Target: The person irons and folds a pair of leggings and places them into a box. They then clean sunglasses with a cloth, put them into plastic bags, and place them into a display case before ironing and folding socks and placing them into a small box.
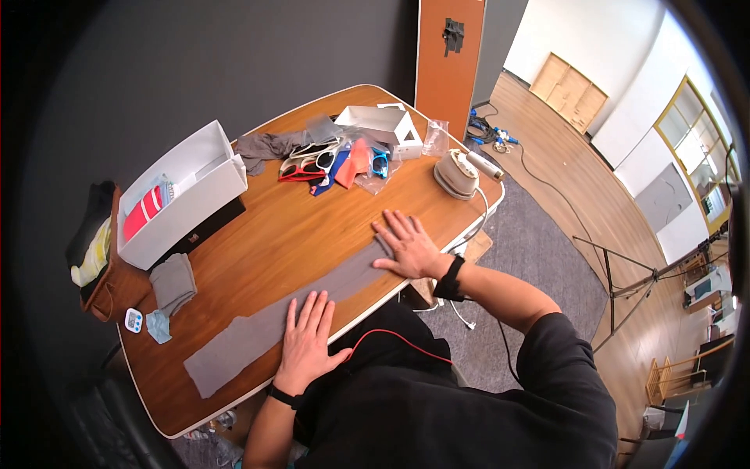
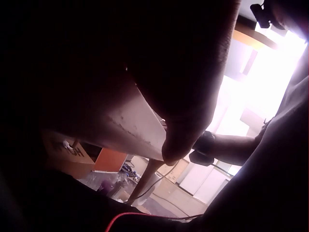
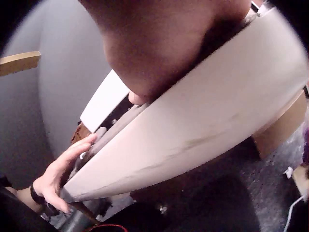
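A long strip of grey cloth [image 1: 234,348] lies flat along the near side of the wooden table [image 1: 266,258]. My left hand [image 1: 307,344] rests on its near edge around the middle, fingers straight and spread a little. Farther right, my right hand [image 1: 410,248] lies spread over the strip's far end, where the cloth looks bunched under the fingers. Dark and close up, the left hand [image 2: 188,106] fills much of the left wrist view. The right wrist view has the right hand [image 3: 154,48] above the table's white edge [image 3: 159,140], with the cloth's edge beside it.
Beyond the right hand stands an iron [image 1: 457,173] with its cord trailing off the table. Sunglasses [image 1: 324,160], plastic bags and an open white box [image 1: 375,121] crowd the back. At left are another white box [image 1: 187,207], a folded grey cloth [image 1: 173,284] and a small timer [image 1: 133,320].
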`<move>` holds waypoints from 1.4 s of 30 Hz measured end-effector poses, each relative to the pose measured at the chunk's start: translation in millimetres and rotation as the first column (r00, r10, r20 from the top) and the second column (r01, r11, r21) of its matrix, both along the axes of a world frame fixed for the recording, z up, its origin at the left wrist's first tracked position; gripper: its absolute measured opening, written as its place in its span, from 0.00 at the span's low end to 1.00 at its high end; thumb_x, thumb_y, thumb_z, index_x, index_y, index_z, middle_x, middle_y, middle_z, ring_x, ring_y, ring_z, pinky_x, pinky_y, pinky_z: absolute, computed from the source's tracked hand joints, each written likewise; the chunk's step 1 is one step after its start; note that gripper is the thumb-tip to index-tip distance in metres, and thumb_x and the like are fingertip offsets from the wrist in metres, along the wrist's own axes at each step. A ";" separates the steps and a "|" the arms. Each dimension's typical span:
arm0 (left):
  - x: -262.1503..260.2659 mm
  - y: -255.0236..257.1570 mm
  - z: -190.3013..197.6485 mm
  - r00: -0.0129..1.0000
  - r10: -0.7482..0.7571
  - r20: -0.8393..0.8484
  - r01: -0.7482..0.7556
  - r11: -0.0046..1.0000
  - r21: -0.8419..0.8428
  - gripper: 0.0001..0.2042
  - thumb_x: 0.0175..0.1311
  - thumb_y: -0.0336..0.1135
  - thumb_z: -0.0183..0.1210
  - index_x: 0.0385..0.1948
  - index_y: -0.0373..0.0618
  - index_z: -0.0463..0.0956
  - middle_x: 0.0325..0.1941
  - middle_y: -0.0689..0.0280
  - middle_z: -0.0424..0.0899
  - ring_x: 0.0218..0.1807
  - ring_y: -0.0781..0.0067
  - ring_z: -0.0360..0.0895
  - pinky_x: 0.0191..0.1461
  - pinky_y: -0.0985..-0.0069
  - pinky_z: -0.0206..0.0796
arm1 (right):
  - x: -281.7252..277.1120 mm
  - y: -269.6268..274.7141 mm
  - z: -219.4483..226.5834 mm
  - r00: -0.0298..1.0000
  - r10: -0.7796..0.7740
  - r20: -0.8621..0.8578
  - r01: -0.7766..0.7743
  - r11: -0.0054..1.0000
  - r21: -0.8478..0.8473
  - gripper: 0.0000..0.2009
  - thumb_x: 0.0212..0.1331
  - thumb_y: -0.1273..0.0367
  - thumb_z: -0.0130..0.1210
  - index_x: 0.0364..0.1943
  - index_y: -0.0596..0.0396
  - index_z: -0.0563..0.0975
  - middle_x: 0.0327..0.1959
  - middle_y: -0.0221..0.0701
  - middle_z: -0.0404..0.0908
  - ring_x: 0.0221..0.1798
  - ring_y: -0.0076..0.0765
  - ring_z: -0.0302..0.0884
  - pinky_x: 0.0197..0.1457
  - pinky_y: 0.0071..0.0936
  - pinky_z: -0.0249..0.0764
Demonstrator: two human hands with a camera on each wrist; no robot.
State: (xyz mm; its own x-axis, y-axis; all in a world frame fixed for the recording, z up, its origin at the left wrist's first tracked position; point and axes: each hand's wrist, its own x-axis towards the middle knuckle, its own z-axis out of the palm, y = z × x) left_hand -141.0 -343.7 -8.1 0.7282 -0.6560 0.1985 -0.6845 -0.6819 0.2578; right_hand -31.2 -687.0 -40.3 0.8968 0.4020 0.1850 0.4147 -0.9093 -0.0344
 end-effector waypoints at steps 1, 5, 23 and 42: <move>-2.0 5.3 2.1 1.000 0.028 -0.013 -0.028 1.000 -0.003 0.51 0.53 0.57 0.75 0.76 0.35 0.64 0.85 0.47 0.61 0.87 0.47 0.53 0.88 0.39 0.37 | 4.5 -16.5 1.4 1.000 -0.020 -0.014 0.020 1.000 -0.016 0.49 0.69 0.28 0.42 0.83 0.47 0.59 0.85 0.54 0.54 0.87 0.63 0.50 0.85 0.63 0.48; -3.0 29.7 1.4 0.994 0.105 0.006 -0.105 0.994 0.027 0.55 0.53 0.65 0.74 0.77 0.33 0.62 0.85 0.47 0.60 0.87 0.47 0.52 0.88 0.40 0.37 | 16.7 -68.2 10.4 0.996 -0.058 -0.070 0.056 0.998 -0.041 0.46 0.71 0.30 0.43 0.83 0.46 0.60 0.86 0.52 0.53 0.87 0.62 0.49 0.86 0.63 0.49; -25.8 90.3 9.4 0.944 0.324 0.057 -0.329 0.931 0.156 0.59 0.55 0.73 0.69 0.79 0.33 0.59 0.86 0.45 0.56 0.88 0.43 0.50 0.88 0.39 0.35 | 83.1 -214.6 148.7 0.611 -0.390 -0.689 0.752 0.558 0.351 0.13 0.67 0.62 0.66 0.35 0.60 0.82 0.24 0.28 0.80 0.22 0.24 0.78 0.25 0.26 0.73; -54.3 163.7 -8.4 0.898 0.439 0.012 -0.437 0.892 0.114 0.53 0.62 0.74 0.61 0.79 0.39 0.62 0.87 0.49 0.58 0.88 0.45 0.51 0.88 0.37 0.32 | -77.4 85.5 135.9 0.418 0.574 -0.704 0.736 0.241 0.633 0.14 0.82 0.59 0.53 0.45 0.58 0.78 0.28 0.23 0.77 0.22 0.18 0.73 0.22 0.18 0.69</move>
State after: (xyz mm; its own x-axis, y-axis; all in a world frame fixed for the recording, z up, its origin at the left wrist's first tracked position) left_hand -195.3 -180.0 -16.5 0.9490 -0.2869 0.1309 -0.3066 -0.9364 0.1704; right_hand -108.6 -601.6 95.6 0.7692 0.4667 -0.4364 -0.5137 0.0456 -0.8567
